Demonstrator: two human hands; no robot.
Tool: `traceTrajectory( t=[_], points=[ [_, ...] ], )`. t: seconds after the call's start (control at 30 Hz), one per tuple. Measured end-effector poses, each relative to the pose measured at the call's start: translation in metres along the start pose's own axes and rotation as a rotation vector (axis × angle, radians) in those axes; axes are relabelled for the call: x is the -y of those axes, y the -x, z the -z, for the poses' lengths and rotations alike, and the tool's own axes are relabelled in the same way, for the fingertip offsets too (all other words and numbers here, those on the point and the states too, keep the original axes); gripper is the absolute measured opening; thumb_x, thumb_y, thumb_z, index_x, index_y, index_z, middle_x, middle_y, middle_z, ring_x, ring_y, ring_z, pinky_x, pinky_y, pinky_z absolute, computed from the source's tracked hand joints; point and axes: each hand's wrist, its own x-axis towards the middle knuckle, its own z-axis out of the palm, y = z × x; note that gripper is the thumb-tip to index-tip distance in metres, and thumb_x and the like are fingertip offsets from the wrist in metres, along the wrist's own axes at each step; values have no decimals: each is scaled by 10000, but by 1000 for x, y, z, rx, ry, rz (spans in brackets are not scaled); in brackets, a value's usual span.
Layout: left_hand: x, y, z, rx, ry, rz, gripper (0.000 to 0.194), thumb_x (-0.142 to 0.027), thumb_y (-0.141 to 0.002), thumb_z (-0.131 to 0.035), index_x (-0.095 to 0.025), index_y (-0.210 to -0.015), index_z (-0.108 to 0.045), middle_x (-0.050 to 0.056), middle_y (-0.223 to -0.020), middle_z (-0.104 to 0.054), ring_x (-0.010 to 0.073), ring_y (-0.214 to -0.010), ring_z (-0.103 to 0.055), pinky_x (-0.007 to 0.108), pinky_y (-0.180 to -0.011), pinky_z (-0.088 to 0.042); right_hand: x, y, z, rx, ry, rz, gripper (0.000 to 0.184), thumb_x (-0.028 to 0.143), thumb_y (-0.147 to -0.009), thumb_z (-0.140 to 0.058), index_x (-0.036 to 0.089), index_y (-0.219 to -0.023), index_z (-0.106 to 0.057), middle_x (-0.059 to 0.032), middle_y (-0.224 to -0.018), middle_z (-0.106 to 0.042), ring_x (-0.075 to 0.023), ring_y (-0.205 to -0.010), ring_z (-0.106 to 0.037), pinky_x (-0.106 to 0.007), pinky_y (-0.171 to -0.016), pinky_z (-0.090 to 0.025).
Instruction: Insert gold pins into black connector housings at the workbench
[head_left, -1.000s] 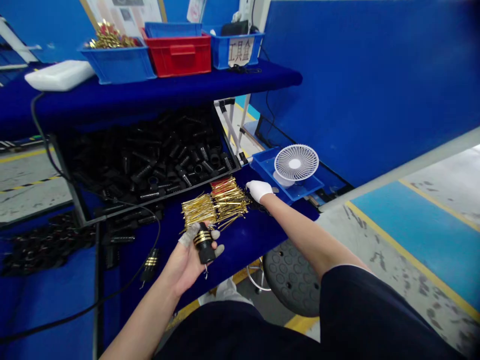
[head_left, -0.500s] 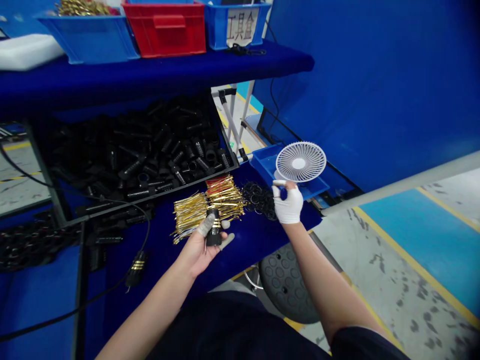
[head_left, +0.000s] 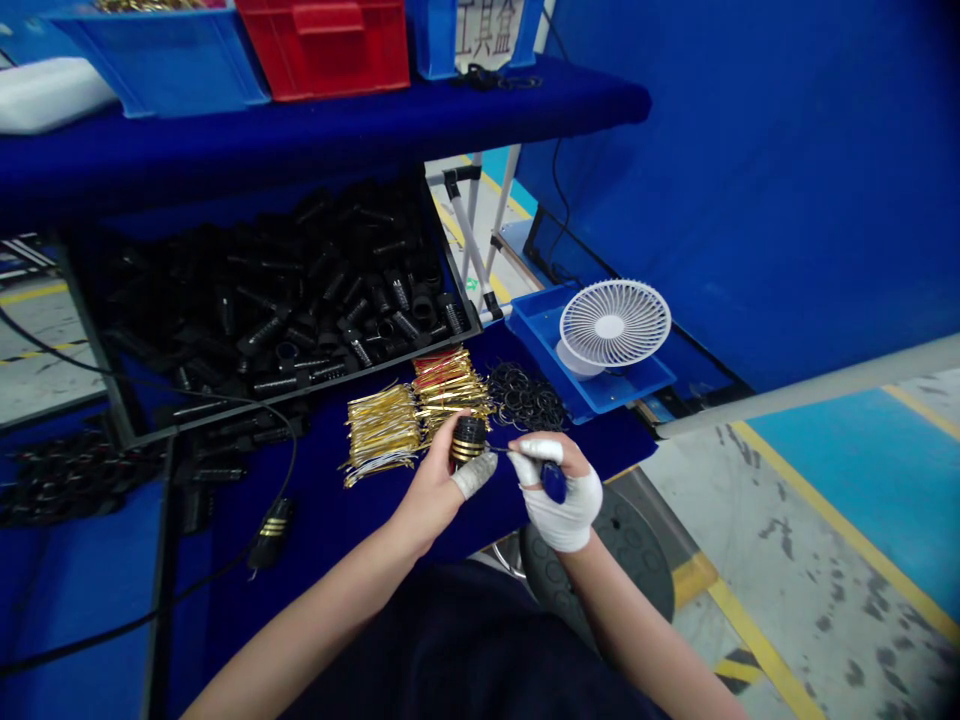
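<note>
Held in my left hand (head_left: 435, 485) is a short black cylinder (head_left: 470, 436) with gold bands, its fingers closed round the side and the thumb pressed near the lower edge. My right hand (head_left: 564, 505), in a white glove with bare fingertips partly wrapped, grips a blue-handled tool (head_left: 554, 482). The tool's thin metal shaft points left and reaches the cylinder's side near my left thumb; whether it touches cannot be made out. Just behind the hands lie bundles of gold twist ties (head_left: 381, 428) and a pile of black rings (head_left: 525, 396).
A white fan (head_left: 615, 325) stands in a blue tray (head_left: 600, 400) at the right. Beyond the ties, a large bin (head_left: 300, 400) holds many black cylinders. A cable with a gold-banded black end (head_left: 271, 535) lies at left. Above runs a shelf (head_left: 337, 125) with boxes.
My right hand has come from beside the fan down to my left hand, now with the blue-handled tool in it. My left hand has moved right and turned the cylinder.
</note>
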Motion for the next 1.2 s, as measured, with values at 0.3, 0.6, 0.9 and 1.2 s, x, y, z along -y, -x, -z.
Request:
traceTrajectory(
  t=[0.3, 0.6, 0.9, 1.2],
  points=[
    [-10, 0, 9, 16, -24, -14, 768, -454, -832, -746, -244, -1482, -394, 101, -1249, -592, 251, -1137, -563, 408, -1040, -432, -2, -1, -6, 88, 22, 82, 331, 30, -815, -705, 259, -1046, -644, -16, -895, -722, -183, -795, -712, -350, -716, -586],
    [-13, -1, 22, 64, 90, 1, 762, -371, -768, -821, -279, -1443, -483, 72, -1223, -617, 233, -1106, -580, 359, -1027, -435, 9, -7, -18, 15, -61, 11, 276, 61, -815, -720, 270, -983, -655, -19, -855, -725, -190, -747, -710, -352, -673, -592],
    [-15, -1, 20, 121, 154, 12, 746, -336, -781, -812, -286, -1453, -492, 82, -1250, -604, 213, -1031, -602, 312, -924, -481, 6, -9, -16, 47, -85, -11, 255, 71, -837, -689, 278, -984, -658, -20, -862, -726, -193, -769, -707, -358, -705, -585],
    [-24, -1, 21, 155, -50, -42, 602, -405, -900, -661, -257, -1465, -517, 129, -1323, -610, 109, -607, -563, 279, -615, -487, -3, -11, -22, 455, -209, -495, 467, 349, -866, -708, 237, -1309, -609, -82, -1105, -725, -255, -1003, -705, -390, -853, -590]
  ],
)
